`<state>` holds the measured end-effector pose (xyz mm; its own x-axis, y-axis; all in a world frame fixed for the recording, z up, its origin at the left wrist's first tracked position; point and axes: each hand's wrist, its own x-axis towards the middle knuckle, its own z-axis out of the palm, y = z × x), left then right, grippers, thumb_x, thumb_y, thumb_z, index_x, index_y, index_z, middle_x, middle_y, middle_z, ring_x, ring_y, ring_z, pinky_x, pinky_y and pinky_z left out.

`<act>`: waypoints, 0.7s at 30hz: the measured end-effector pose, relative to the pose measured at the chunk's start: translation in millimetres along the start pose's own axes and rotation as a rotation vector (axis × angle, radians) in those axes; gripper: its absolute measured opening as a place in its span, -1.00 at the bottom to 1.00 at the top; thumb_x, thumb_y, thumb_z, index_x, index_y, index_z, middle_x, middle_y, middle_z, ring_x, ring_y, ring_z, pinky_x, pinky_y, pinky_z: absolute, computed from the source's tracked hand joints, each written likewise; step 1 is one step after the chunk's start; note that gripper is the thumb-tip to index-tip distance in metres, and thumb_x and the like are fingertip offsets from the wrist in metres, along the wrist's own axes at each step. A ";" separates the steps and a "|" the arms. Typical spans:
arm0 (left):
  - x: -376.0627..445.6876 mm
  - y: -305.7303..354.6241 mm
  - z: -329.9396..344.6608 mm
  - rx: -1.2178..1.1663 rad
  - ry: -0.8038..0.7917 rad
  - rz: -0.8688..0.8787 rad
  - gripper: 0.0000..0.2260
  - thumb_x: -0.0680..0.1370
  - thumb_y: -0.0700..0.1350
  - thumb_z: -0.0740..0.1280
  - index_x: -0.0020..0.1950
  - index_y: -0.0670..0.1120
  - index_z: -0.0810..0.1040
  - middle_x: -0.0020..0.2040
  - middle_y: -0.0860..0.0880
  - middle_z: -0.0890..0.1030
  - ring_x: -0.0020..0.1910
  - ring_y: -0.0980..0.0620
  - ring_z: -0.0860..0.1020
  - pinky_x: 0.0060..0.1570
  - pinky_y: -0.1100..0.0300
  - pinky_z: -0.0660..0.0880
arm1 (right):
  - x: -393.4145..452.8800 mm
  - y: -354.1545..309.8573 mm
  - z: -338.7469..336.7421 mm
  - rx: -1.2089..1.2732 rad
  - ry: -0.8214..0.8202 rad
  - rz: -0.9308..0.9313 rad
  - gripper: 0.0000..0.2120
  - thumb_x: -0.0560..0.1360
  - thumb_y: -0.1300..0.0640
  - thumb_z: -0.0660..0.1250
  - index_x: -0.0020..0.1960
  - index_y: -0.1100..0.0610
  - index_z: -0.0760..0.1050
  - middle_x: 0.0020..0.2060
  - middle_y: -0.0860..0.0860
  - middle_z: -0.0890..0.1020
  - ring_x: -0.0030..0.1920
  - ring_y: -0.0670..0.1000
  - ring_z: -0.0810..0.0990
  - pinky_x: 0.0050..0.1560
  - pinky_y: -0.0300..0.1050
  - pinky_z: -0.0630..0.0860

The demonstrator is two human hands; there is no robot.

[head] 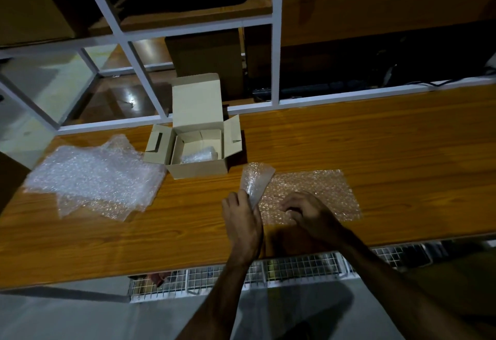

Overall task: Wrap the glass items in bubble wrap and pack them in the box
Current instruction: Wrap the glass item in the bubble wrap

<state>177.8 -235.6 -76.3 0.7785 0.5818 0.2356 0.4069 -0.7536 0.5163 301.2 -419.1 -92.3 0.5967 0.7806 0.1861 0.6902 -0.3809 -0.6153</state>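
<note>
A sheet of bubble wrap (316, 192) lies flat on the wooden table (375, 146) in front of me. My left hand (241, 213) pinches its left end and lifts that flap upright. My right hand (303, 210) rests on the sheet with curled fingers; whether a glass item lies under it is hidden. An open cardboard box (197, 146) stands behind the sheet with its lid up. A bubble-wrapped item (198, 155) lies inside the box.
A pile of spare bubble wrap sheets (94, 176) lies at the left of the table. A white-framed glass partition (276, 44) rises behind the table. A wire mesh tray (295, 267) hangs under the near edge.
</note>
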 end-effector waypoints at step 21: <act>-6.0 6.0 5.1 -0.364 -0.029 -0.011 -0.63 0.57 -0.04 0.51 0.32 -0.06 0.50 0.23 -0.01 0.40 0.17 0.05 0.39 0.00 0.12 0.54 | -11.6 -7.5 -13.2 0.012 -0.033 0.143 -0.74 0.56 0.00 0.32 0.09 0.09 0.72 0.10 -0.07 0.65 0.15 -0.11 0.52 0.21 -0.10 0.42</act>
<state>178.0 -245.2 -78.8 0.7903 0.5764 0.2078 0.2223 -0.5858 0.7794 294.5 -431.9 -79.7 0.6746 0.7348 0.0705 0.5941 -0.4837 -0.6426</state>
